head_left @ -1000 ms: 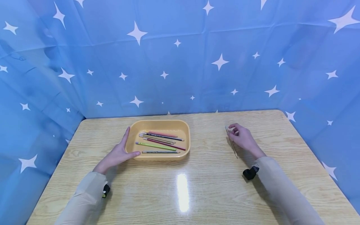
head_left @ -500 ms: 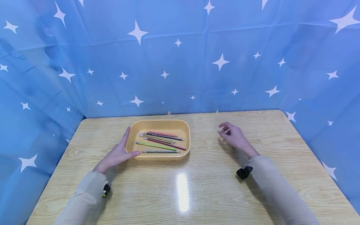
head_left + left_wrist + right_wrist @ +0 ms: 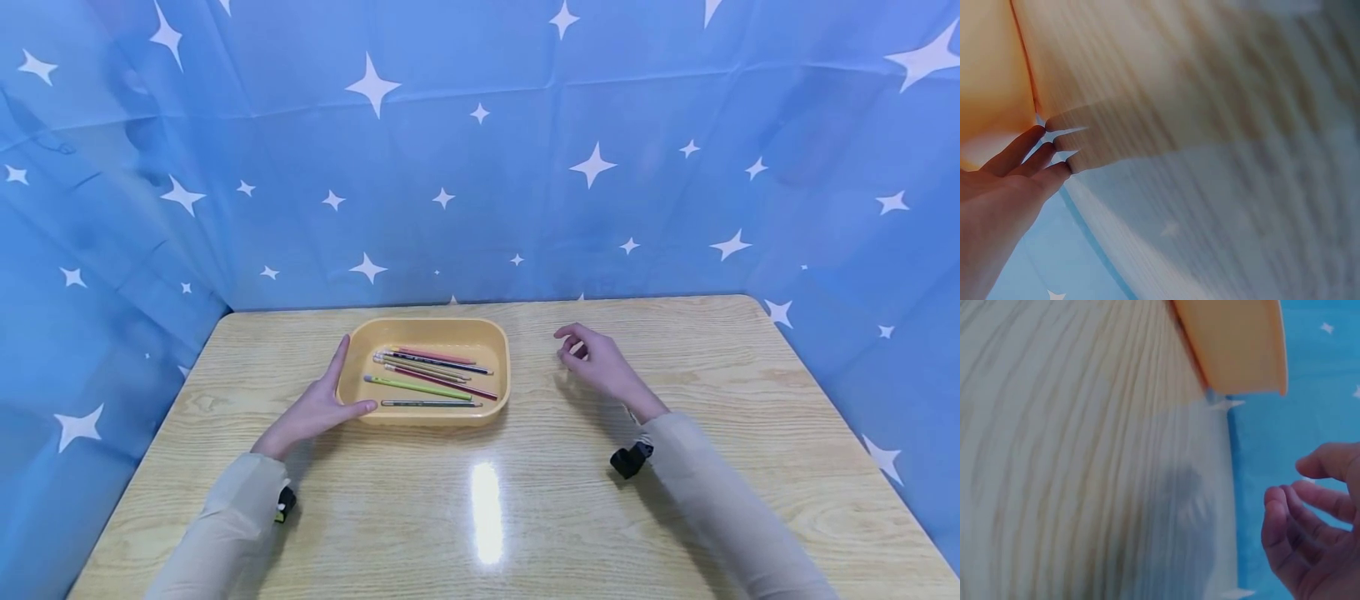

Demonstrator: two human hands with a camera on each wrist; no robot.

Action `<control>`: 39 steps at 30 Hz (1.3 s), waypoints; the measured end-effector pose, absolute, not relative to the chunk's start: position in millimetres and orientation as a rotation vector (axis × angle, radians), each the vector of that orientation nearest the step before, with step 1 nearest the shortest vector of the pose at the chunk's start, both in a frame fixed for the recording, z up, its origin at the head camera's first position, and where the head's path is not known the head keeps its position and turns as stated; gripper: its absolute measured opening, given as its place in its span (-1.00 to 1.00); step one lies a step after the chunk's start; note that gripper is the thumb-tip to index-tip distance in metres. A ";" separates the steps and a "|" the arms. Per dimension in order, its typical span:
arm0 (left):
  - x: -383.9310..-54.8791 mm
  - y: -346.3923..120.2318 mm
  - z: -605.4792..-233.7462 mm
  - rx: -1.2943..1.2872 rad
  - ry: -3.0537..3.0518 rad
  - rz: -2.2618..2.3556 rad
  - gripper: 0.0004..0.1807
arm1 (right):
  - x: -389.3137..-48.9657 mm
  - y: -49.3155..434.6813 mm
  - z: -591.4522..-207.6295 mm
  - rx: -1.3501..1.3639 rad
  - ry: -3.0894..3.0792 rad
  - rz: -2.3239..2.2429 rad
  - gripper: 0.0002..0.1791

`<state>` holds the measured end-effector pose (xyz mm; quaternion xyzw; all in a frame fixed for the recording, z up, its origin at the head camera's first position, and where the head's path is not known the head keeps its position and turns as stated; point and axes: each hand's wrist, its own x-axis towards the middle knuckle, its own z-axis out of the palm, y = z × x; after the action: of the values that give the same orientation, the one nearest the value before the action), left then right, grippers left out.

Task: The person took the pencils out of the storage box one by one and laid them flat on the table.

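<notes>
My left hand (image 3: pixel 318 408) steadies the yellow tray (image 3: pixel 420 420) at its left end, thumb at the front rim and fingers along the side. Its fingers (image 3: pixel 1029 153) show straight beside the tray wall in the left wrist view. Inside lie several pencils, among them a green pencil (image 3: pixel 418 387), a dark pencil (image 3: pixel 427 404) and a pink pencil (image 3: pixel 438 356). To the right of the tray, my right hand (image 3: pixel 596 362) is held over the table, fingers curled around a pencil that the hand mostly hides.
A wood-grain table (image 3: pixel 420 517) bears the tray near its back edge. Behind it hangs a blue star-patterned cloth (image 3: pixel 480 167). Black wrist cameras (image 3: pixel 632 460) sit at both cuffs, and a bright reflection lies on the table's front middle.
My right hand has lifted the pencil from the right part of the table and moved left toward the tray. The left hand and the tray stay in place.
</notes>
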<state>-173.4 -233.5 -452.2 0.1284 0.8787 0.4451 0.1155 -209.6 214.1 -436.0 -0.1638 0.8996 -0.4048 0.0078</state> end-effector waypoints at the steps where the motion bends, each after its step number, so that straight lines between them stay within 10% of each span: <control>1: -173.5 -233.6 -452.1 0.376 2.574 1.304 0.26 | -209.8 211.6 -434.6 -0.526 2.811 -1.268 -0.69; 39: -174.0 -233.5 -451.1 0.359 2.548 1.325 0.26 | -208.3 135.6 -416.0 -0.761 2.597 -1.563 -0.73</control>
<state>-174.0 -233.5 -451.1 0.1230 0.8736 0.4544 0.1235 -208.3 135.6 -416.0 -0.2434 0.8309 -0.5002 0.0082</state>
